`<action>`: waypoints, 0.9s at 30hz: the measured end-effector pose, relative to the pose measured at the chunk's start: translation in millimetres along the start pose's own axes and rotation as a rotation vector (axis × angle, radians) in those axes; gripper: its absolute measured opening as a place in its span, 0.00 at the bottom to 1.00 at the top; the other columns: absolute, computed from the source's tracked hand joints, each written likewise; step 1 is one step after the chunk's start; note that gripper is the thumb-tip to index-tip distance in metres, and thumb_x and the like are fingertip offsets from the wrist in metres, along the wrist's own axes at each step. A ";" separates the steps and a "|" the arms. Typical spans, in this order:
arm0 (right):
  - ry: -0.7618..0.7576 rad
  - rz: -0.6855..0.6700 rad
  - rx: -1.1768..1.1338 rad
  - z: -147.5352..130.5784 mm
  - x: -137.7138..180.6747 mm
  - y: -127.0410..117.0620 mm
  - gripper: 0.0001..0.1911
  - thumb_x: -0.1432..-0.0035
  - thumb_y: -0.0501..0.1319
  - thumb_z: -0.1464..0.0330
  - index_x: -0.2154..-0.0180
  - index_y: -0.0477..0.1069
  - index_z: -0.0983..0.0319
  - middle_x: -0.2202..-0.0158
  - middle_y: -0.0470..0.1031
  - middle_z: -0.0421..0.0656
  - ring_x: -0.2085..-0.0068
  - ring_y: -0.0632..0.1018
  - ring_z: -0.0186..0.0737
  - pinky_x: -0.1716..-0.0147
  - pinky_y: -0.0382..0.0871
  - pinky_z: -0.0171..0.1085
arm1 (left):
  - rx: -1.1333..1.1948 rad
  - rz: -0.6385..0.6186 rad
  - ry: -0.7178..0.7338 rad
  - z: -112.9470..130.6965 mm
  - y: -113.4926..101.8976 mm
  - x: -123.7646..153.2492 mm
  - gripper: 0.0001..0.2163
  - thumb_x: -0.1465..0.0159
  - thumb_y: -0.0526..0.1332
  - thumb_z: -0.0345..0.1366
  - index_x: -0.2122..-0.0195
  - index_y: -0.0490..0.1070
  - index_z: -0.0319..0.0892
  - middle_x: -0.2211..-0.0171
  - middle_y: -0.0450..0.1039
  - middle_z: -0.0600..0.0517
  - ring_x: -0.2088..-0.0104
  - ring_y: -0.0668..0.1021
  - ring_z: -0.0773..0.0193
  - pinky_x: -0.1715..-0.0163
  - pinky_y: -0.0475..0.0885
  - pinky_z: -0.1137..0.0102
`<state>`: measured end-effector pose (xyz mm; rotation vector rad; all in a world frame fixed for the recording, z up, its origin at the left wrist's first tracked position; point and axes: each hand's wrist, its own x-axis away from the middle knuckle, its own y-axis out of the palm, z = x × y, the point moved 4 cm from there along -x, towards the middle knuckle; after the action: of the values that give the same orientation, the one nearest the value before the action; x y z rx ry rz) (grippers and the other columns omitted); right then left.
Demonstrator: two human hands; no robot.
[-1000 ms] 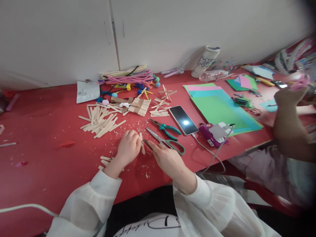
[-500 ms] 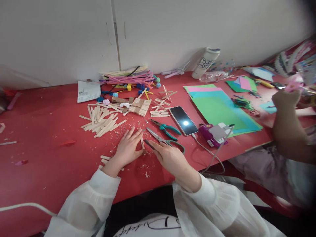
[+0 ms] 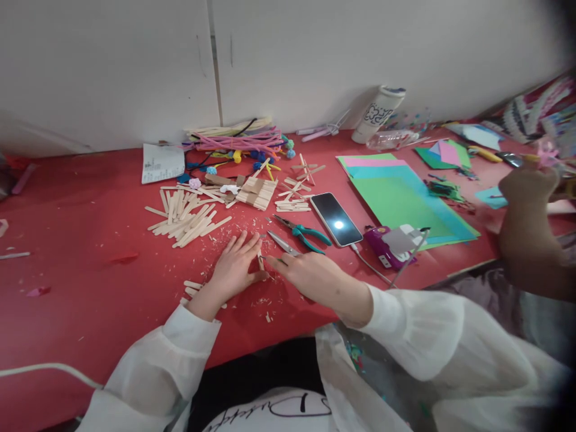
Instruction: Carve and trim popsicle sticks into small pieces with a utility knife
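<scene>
Bench count
One dark tool (image 3: 273, 259) in right hand (image 3: 306, 273); beyond it one scissors (image 3: 281, 243), one pliers (image 3: 306, 234), one phone (image 3: 337, 219); one stick pile (image 3: 184, 217) beyond left hand (image 3: 234, 270).

The table (image 3: 81, 240) is red. The little stick (image 3: 260, 261) and the pile of sticks (image 3: 186, 217) are light brown. The blade (image 3: 273, 259) is dark grey. The pliers (image 3: 306, 233) have blue-green handles. The phone (image 3: 335, 219) is black with a white spot of light. The paper sheets (image 3: 396, 201) are green, blue and pink. The fuzzy wires (image 3: 238, 143) are pink. The cup (image 3: 377, 114) is white with black squiggles. The small box (image 3: 375, 237) is purple. The sleeves (image 3: 180, 354) are white.
</scene>
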<state>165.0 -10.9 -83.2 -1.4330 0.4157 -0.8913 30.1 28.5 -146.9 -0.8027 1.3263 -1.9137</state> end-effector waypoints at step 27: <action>0.117 -0.207 -0.635 28.5 -9.8 -1.4 0.21 0.40 0.50 0.72 0.46 0.67 0.58 0.66 0.78 0.41 0.73 0.75 0.33 0.75 0.64 0.30 | -0.052 0.038 -0.077 0.9 -2.3 1.5 0.31 0.40 0.55 0.55 0.39 0.58 0.43 0.37 0.53 0.49 0.36 0.52 0.47 0.40 0.52 0.52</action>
<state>179.3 15.5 -80.3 -2.0368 0.6884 -1.0664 29.5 27.4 -144.3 -0.8621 1.3402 -1.8073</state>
